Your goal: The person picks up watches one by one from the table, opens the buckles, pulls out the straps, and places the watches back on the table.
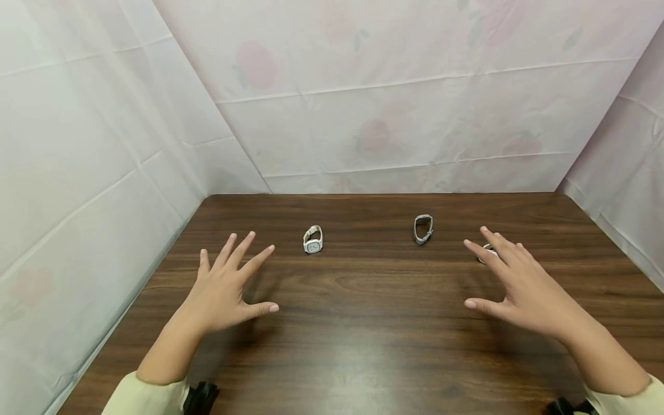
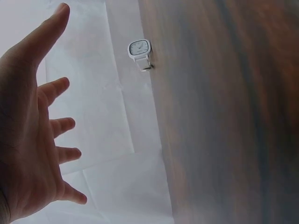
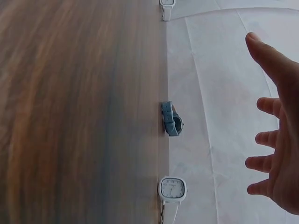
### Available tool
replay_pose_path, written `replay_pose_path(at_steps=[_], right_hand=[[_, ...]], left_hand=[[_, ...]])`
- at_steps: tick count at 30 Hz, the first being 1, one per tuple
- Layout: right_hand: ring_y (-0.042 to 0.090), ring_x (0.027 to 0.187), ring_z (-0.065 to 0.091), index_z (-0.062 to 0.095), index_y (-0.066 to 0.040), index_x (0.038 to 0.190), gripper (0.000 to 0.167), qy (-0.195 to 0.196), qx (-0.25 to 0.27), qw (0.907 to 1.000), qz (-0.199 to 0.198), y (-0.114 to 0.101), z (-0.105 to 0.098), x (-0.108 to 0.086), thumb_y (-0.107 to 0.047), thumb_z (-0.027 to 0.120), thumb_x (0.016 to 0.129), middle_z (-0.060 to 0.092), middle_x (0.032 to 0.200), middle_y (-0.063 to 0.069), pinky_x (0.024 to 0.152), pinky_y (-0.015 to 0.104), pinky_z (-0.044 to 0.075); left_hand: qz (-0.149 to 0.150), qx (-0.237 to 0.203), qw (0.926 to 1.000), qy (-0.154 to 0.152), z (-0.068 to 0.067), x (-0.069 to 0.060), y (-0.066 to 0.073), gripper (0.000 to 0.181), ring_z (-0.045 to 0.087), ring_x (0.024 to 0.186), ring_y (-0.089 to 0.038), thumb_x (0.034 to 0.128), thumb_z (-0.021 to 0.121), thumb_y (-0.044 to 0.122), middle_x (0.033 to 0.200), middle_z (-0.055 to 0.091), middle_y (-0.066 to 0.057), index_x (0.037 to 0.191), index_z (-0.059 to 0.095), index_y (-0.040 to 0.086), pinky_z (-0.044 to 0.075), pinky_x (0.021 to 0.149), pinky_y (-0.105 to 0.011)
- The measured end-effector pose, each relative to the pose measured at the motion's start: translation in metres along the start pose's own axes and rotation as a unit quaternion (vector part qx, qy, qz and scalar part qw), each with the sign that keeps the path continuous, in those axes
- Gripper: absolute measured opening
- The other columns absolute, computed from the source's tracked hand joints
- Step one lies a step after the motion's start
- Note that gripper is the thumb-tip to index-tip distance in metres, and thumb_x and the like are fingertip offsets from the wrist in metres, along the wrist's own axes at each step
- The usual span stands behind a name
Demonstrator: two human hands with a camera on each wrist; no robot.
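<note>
My left hand (image 1: pixel 220 294) is held over the left part of the table with its fingers spread, holding nothing. To its right lies a white wristwatch (image 1: pixel 313 241) with a squarish face, its strap closed in a loop. A blue-grey wristwatch (image 1: pixel 422 229) rests farther right; the right wrist view shows its strap and buckle (image 3: pixel 170 120). My right hand (image 1: pixel 524 288) also has spread fingers and holds nothing. Partly hidden behind its fingers in the head view is another white wristwatch (image 1: pixel 487 252), whose square dial (image 3: pixel 172 188) shows in the right wrist view.
The dark wood-grain table (image 1: pixel 353 323) reaches back to a pale cloth (image 1: pixel 415 127) with faint fruit prints. Similar cloth hangs along the left side (image 1: pixel 93 173) and the right side (image 1: pixel 633 150). Light reflects off the table's near middle.
</note>
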State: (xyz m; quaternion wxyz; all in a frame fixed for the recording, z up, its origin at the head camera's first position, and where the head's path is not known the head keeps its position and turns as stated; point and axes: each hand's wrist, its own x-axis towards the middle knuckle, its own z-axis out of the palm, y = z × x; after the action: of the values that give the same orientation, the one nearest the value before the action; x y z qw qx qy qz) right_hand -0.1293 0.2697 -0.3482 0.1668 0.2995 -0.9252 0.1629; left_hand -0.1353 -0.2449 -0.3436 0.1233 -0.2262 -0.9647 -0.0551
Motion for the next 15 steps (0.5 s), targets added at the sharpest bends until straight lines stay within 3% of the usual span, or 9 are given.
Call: replay_pose_path(at_steps=[5, 11, 15], right_hand=[[0.047, 0.135, 0.033, 0.039, -0.017, 0.149, 0.093, 0.0, 0.02, 0.9997, -0.014, -0.003, 0.002, 0.008, -0.046, 0.084, 0.073, 0.024, 0.157, 0.018, 0.109, 0.065, 0.024], [0.044, 0.136, 0.033, 0.043, -0.018, 0.147, 0.086, -0.009, 0.039, 0.9991, -0.016, -0.007, 0.003, 0.017, -0.043, 0.083, 0.075, 0.028, 0.157, 0.014, 0.102, 0.073, 0.026], [0.042, 0.134, 0.036, 0.043, -0.019, 0.147, 0.083, -0.026, 0.035, 0.9988, -0.022, -0.009, 0.006, 0.024, -0.045, 0.081, 0.078, 0.034, 0.154, 0.013, 0.1, 0.068, 0.033]], left_hand=[[0.004, -0.009, 0.9999, -0.002, 0.0, 0.006, 0.001, 0.095, 0.018, 0.143, -0.043, 0.0729, 0.066, 0.075, 0.159, 0.022, -0.01, 0.151, 0.035, 0.031, 0.013, 0.097, -0.083], [0.002, -0.027, 0.9996, -0.01, -0.001, 0.01, 0.003, 0.088, 0.03, 0.139, -0.04, 0.0754, 0.065, 0.074, 0.152, 0.034, -0.012, 0.146, 0.044, 0.025, 0.018, 0.099, -0.079], [0.006, -0.04, 0.9991, -0.012, -0.001, 0.013, 0.002, 0.086, 0.04, 0.132, -0.038, 0.0762, 0.067, 0.071, 0.146, 0.042, -0.015, 0.143, 0.049, 0.021, 0.024, 0.1, -0.076]])
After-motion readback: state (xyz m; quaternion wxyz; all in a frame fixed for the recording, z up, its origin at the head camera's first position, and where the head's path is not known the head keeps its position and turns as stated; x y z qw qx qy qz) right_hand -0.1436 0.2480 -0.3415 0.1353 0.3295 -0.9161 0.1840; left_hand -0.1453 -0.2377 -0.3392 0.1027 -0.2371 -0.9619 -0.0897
